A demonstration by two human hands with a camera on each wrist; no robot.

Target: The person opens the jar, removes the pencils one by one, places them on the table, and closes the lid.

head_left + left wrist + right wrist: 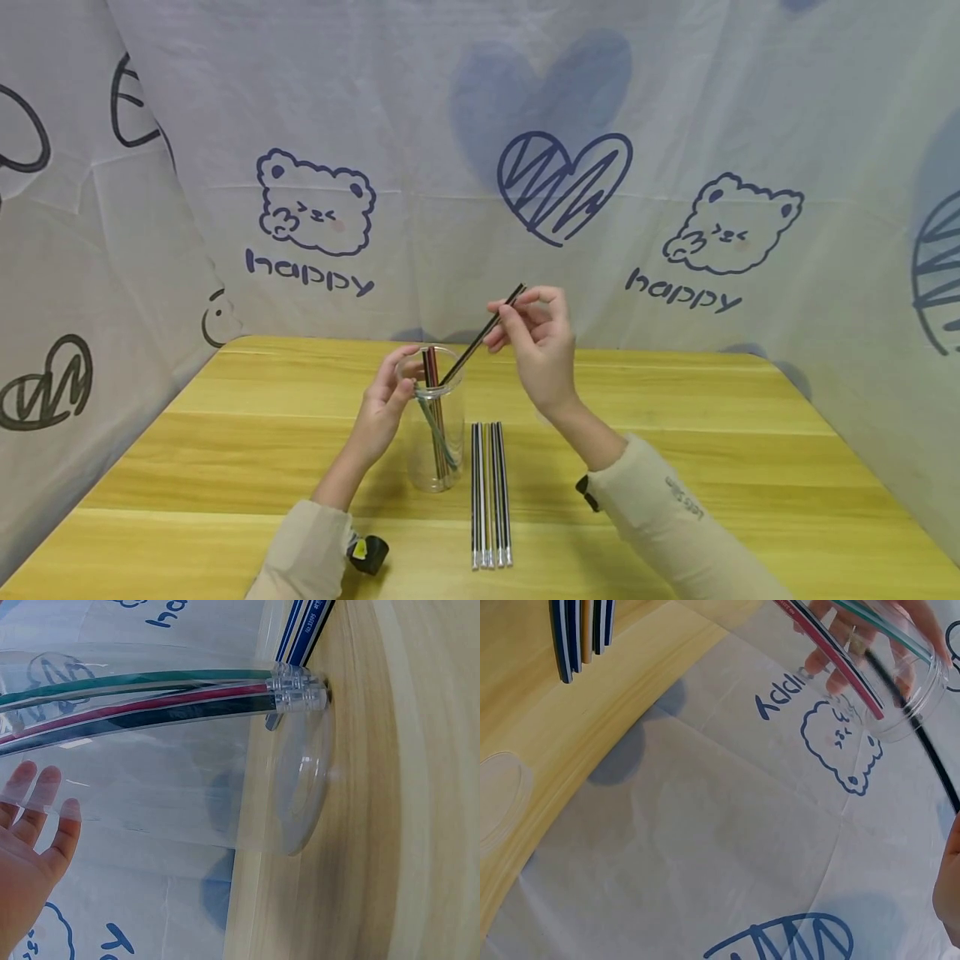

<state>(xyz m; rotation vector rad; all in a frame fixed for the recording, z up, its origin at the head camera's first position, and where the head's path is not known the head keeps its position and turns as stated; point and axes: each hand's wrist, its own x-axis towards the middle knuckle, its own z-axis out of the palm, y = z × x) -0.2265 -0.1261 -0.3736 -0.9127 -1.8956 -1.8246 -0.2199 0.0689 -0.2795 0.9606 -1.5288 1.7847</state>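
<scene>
My left hand [377, 415] holds a clear plastic cup [417, 462] near its rim, thumb on the near side. The cup stands upright on the table with several pencils [150, 712] inside, green, red and black striped. Above it to the right, my right hand [546, 354] pinches a dark pencil [480, 340] by its upper part. This pencil slants down to the left, its lower end inside the cup's mouth. In the right wrist view only an edge of the right hand [949, 881] shows beside the dark pencil [934, 761].
Right of the cup, several striped pencils [491, 492] lie side by side on the wooden table [675, 433], silver ends toward me. A clear round lid [506, 799] lies on the table in the right wrist view. A printed white cloth [420, 250] hangs behind and around the table.
</scene>
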